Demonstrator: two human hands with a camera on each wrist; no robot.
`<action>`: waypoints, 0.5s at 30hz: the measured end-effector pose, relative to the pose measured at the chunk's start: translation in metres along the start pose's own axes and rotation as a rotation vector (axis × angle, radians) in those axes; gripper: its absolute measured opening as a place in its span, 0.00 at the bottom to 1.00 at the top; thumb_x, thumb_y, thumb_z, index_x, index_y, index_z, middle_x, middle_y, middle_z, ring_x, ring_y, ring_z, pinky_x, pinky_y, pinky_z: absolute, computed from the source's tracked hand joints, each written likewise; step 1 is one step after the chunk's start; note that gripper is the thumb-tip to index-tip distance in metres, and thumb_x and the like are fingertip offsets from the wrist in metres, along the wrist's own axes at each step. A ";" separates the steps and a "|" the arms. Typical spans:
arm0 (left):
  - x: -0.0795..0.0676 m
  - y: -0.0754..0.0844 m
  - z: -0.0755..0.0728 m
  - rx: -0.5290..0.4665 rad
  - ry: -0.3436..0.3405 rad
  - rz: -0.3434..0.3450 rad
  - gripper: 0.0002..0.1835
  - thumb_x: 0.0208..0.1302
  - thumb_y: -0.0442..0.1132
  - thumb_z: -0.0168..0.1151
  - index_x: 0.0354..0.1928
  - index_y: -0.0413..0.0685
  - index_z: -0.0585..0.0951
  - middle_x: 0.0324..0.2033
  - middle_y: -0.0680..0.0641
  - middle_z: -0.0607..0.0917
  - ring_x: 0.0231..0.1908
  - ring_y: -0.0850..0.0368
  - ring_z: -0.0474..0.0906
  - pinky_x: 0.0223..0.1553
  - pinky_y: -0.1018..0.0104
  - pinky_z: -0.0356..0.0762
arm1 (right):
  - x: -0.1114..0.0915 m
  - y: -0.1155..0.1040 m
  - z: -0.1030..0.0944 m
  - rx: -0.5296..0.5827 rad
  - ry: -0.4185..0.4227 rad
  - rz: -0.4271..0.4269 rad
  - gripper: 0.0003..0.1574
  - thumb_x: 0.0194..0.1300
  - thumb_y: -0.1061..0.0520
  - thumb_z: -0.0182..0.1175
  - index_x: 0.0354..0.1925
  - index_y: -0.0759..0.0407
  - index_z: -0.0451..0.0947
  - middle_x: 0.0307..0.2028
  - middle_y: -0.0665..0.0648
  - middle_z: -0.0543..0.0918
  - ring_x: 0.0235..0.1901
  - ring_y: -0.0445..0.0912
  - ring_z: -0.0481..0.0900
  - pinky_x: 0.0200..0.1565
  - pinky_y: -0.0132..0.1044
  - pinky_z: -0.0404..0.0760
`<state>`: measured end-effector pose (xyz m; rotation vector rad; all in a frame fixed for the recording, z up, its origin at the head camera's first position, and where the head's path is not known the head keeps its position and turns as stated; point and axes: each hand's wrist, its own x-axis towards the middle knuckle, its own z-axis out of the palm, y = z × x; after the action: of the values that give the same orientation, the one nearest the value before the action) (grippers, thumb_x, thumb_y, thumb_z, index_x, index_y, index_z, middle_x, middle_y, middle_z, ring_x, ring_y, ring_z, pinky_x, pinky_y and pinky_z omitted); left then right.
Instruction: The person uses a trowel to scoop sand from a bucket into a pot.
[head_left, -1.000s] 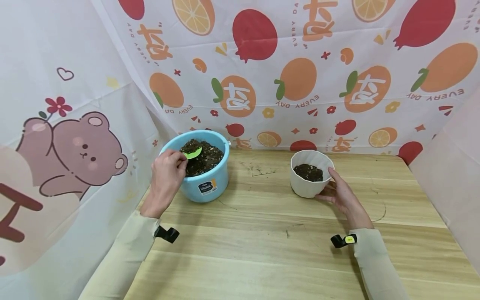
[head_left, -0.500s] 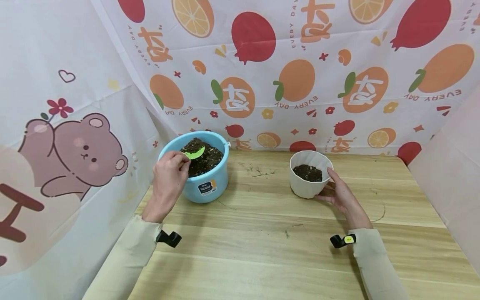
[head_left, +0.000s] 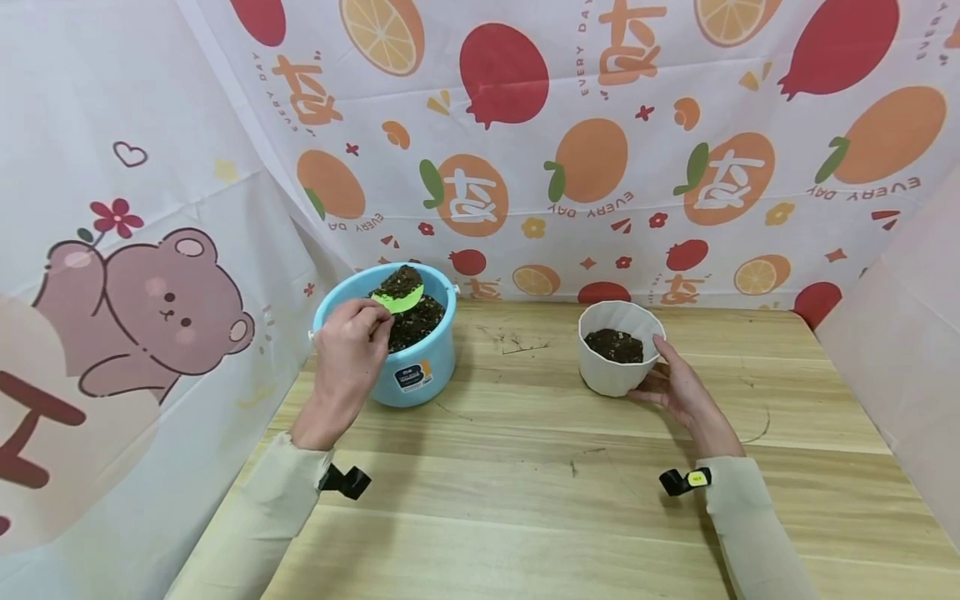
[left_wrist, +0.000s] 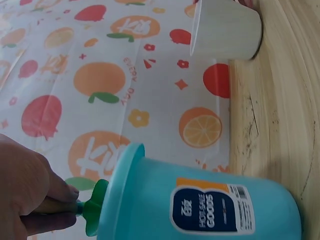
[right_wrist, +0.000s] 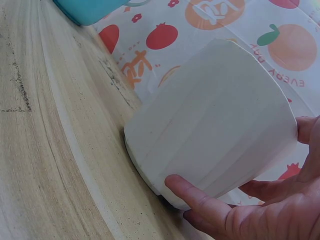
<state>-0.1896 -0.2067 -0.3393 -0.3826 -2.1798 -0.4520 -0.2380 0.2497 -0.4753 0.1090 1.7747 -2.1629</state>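
My left hand [head_left: 348, 354] pinches the handle of a small green trowel [head_left: 405, 303], whose blade carries a heap of dark soil. It hovers over the light blue bucket [head_left: 431, 379], which is largely filled with the same soil. In the left wrist view, the trowel's wooden handle [left_wrist: 52, 206] shows between thumb and fingers, and the bucket wall hides the blade. On the right, a white ribbed flowerpot [head_left: 600, 375] stands on the table with soil in its bottom. My right hand [head_left: 686, 392] holds it from the right side, fingers spread from rim to base.
Both containers stand on a wooden table [head_left: 525, 483], in front of a fruit-printed cloth [head_left: 525, 150] at the back. A bear-printed cloth [head_left: 180, 300] hangs at the left, close to the bucket. Soil crumbs [head_left: 517, 342] lie between bucket and pot.
My left hand has lifted the trowel a little and moved it right, and its soil heap now shows higher above the bucket's contents. The right hand and flowerpot have stayed put.
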 end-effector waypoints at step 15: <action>0.006 0.028 0.008 -0.068 0.006 0.026 0.03 0.59 0.24 0.70 0.29 0.34 0.87 0.35 0.37 0.88 0.38 0.41 0.86 0.41 0.49 0.87 | -0.001 -0.003 0.004 0.002 -0.006 0.021 0.54 0.74 0.25 0.39 0.82 0.49 0.36 0.80 0.74 0.38 0.79 0.69 0.46 0.64 0.58 0.77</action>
<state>-0.1867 -0.1777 -0.3341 -0.4454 -2.1552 -0.5139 -0.2375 0.2463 -0.4717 0.1206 1.7607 -2.1484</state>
